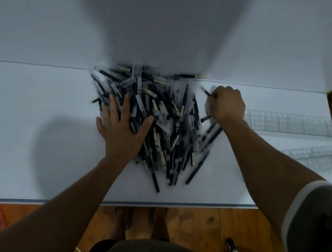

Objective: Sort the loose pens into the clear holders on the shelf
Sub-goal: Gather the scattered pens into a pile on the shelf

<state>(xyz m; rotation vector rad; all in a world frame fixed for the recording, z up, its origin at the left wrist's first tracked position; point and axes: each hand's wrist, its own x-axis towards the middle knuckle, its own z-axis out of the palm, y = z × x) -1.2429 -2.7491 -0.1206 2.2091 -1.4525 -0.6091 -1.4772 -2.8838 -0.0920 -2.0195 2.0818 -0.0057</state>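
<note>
Right grip (227, 105) fisted around pens (206, 92).

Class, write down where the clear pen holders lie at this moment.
In the head view, the clear pen holders lie on the right of the white surface, beyond the right hand and the heaped pens, near the surface's right edge.

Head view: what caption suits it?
Left hand flat on pen pile; right hand grips pens near clear holders.

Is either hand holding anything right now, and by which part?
The right hand grips a dark pen along its barrel, one end poking out of the fist. The left hand lies flat on the pen pile, holding nothing.
</note>
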